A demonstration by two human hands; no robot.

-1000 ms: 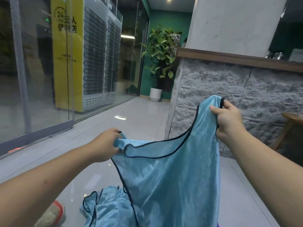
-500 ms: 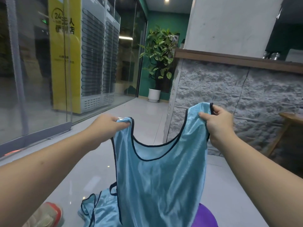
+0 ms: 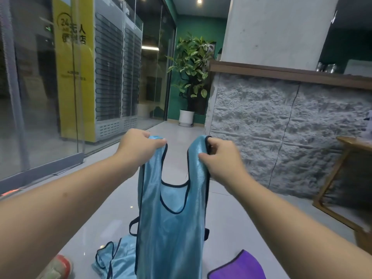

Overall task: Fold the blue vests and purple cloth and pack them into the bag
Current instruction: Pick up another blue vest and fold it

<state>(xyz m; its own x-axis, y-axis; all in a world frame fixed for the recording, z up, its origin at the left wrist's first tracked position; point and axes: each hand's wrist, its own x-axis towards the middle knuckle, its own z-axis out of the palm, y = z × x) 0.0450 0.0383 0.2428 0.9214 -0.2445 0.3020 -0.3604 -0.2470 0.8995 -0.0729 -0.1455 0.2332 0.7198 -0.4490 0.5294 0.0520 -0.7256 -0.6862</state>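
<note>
A blue vest [image 3: 171, 234] was held up at arm's length by its two shoulder straps, one strap gripped in each hand. The left hand [image 3: 138, 148] was closed over the top of the left strap, fingers curled round the fabric; the right hand [image 3: 219, 160] pinched the right strap between thumb and curled fingers, the strap's dark-edged top standing just above the knuckles. The hands were kept near each other and at about the same height, so that the neckline sagged in a deep U between them and the body of the garment hung straight down, below and between the forearms.

Under the hanging vest, a second blue vest [image 3: 118, 260] was seen crumpled on the pale tiled floor [image 3: 231, 218], to the left, beside a red-toed shoe [image 3: 58, 268]. A purple cloth [image 3: 241, 266] lay on the floor to the right, at the frame's lower edge. Beyond stood a potted plant [image 3: 191, 77], a rough stone counter [image 3: 281, 127] and a glass wall [image 3: 40, 97].
</note>
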